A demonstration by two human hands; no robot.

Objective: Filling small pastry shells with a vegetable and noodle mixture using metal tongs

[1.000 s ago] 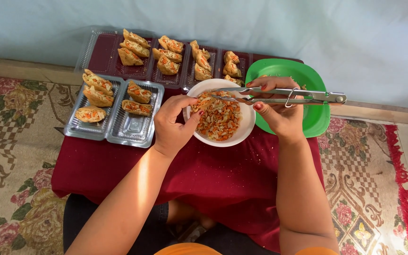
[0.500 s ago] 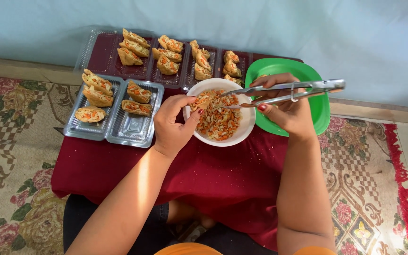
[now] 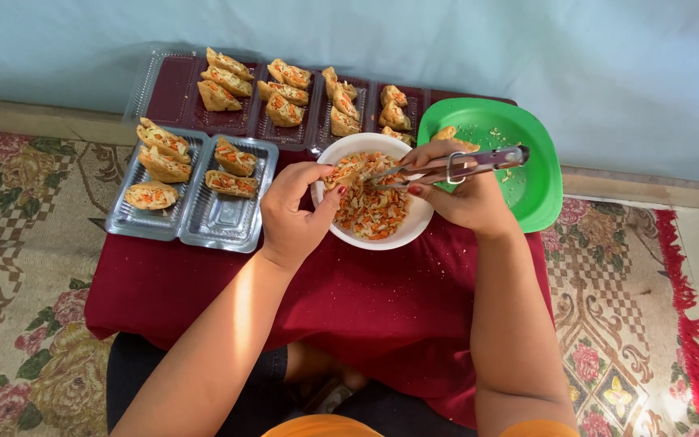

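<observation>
We see our two bare forearms, orange sleeve edges at six o'clock, dark red polish on the nails of our hands, left hand (image 3: 291, 214) and right hand (image 3: 463, 194).

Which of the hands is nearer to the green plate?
The right hand, holding metal tongs, reaches over the green plate at its near-left rim. The left hand is farther away, beyond the white bowl.
</observation>
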